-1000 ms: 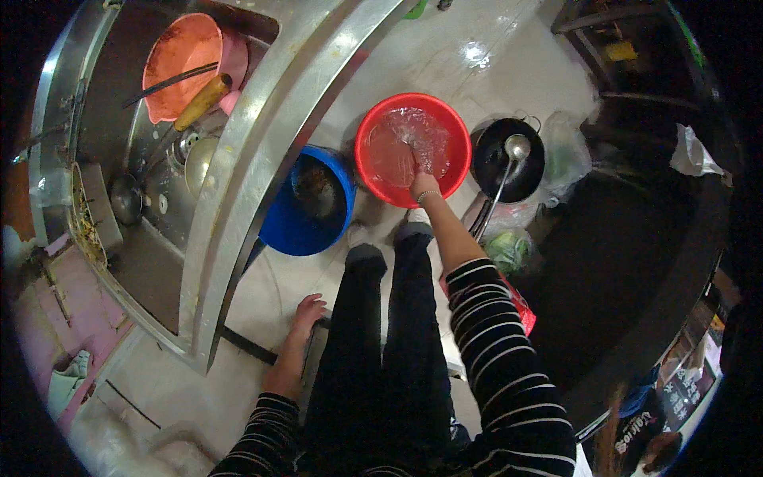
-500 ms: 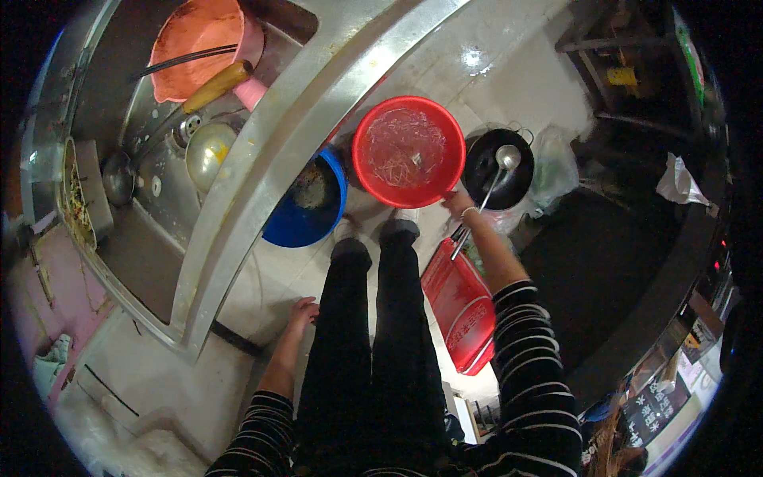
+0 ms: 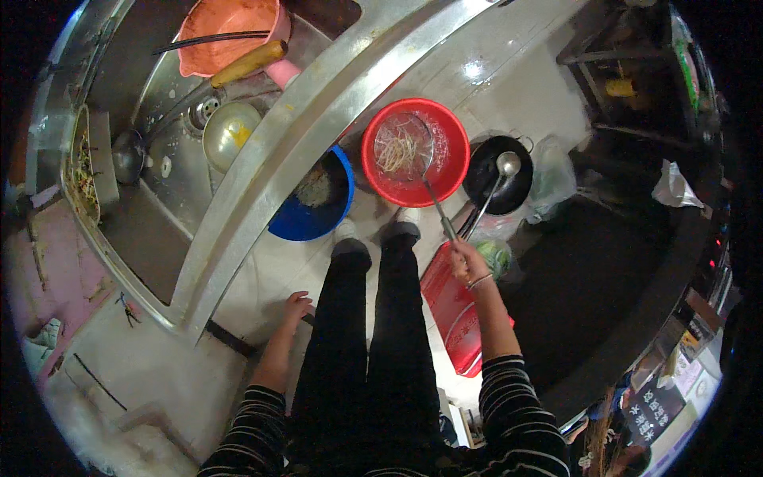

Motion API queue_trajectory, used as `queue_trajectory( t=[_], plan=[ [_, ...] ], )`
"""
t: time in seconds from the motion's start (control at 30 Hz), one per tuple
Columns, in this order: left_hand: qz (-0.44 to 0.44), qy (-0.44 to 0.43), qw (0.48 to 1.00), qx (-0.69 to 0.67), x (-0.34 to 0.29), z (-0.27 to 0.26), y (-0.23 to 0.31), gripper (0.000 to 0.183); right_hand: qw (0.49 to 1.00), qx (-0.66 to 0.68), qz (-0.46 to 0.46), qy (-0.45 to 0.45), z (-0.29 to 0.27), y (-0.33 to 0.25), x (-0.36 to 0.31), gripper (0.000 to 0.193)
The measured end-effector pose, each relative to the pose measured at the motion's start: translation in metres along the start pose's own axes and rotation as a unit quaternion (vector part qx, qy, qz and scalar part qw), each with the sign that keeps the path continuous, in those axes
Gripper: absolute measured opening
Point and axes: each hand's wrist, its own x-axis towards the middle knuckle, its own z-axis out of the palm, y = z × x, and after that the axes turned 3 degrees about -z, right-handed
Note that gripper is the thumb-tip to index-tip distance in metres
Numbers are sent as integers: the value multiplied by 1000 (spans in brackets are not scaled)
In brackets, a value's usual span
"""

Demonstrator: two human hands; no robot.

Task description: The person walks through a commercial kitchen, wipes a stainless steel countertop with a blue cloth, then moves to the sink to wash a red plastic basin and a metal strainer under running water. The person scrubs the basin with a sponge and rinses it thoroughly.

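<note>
I stand looking down at my dark trousers and the floor. My right hand (image 3: 469,263) grips the handle of a wire skimmer (image 3: 404,145) whose round mesh head hangs over a red basin (image 3: 450,171) on the floor, with pale strands lying on the mesh. My left hand (image 3: 296,307) hangs at my side with loosely curled fingers, holding nothing, near the steel counter edge (image 3: 262,207). A blue basin (image 3: 304,226) with greyish contents sits half under the counter, left of the red one.
A black wok (image 3: 486,191) with a metal ladle (image 3: 504,167) sits right of the red basin, plastic bags beside it. A red tray (image 3: 451,312) lies by my right foot. The steel sink (image 3: 151,151) holds an orange basin (image 3: 222,32), a ladle and a bowl.
My right hand left the water in the red basin, drew back toward me and now holds the skimmer over that basin. The view shifted slightly; my left hand stayed at my side.
</note>
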Motion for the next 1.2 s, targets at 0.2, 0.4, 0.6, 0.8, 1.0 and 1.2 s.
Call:
queue_trajectory(
  t=[0.2, 0.4, 0.6, 0.8, 1.0, 1.2],
  plan=[
    [37, -33, 998, -37, -8, -7, 6, 32, 996, -55, -64, 15, 29, 22, -35, 28],
    [44, -26, 999, -16, -4, 1, 14, 32, 978, -162, -131, 28, 62, 27, -94, 41],
    [31, -18, 999, 13, -9, -1, 10, 31, 889, -400, -222, 13, 93, 49, -126, 48],
    [21, -15, 1000, -1, -8, 0, 6, 33, 680, -674, -283, -57, 138, 94, -61, 56],
    [26, -23, 999, -23, -6, -1, -3, 34, 519, -832, -189, -55, 174, 148, 14, 64],
    [40, -67, 996, -34, -4, -9, -31, 35, 510, -827, -236, -23, 188, 165, 9, 63]
  ],
)
